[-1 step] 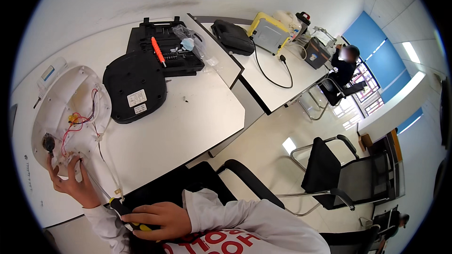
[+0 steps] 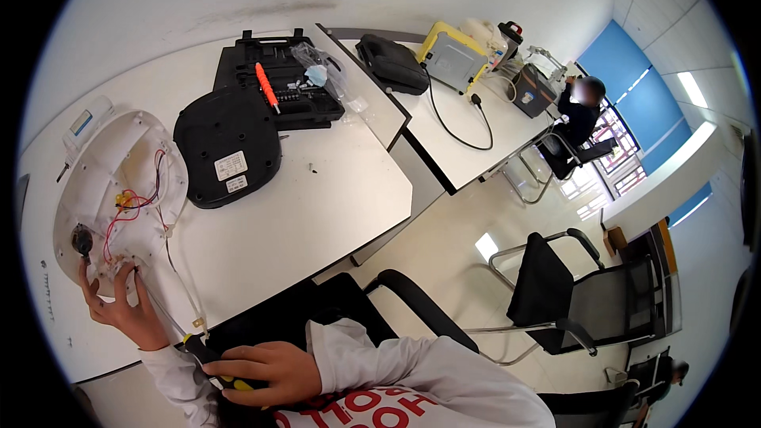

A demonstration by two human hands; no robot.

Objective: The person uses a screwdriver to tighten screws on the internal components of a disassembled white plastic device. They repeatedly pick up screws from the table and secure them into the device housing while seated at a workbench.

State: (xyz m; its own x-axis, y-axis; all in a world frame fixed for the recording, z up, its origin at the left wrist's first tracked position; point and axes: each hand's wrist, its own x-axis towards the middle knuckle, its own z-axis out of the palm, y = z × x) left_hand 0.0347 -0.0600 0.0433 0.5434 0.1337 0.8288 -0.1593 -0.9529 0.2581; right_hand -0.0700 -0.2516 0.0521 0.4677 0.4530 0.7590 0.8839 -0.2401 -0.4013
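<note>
White housing (image 2: 95, 182) with red wires lies open at the table's (image 2: 317, 214) left edge. Left hand (image 2: 119, 305) pinches its lower rim, fingers curled on the plastic. Right hand (image 2: 265, 372) grips a yellow-black screwdriver (image 2: 218, 364) near the chest. Black cover (image 2: 226, 147) lies just beside the housing.

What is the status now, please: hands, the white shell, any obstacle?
Left hand grips white shell at its near edge. Right hand holds yellow-black tool. Black cover lies beside the shell.
</note>
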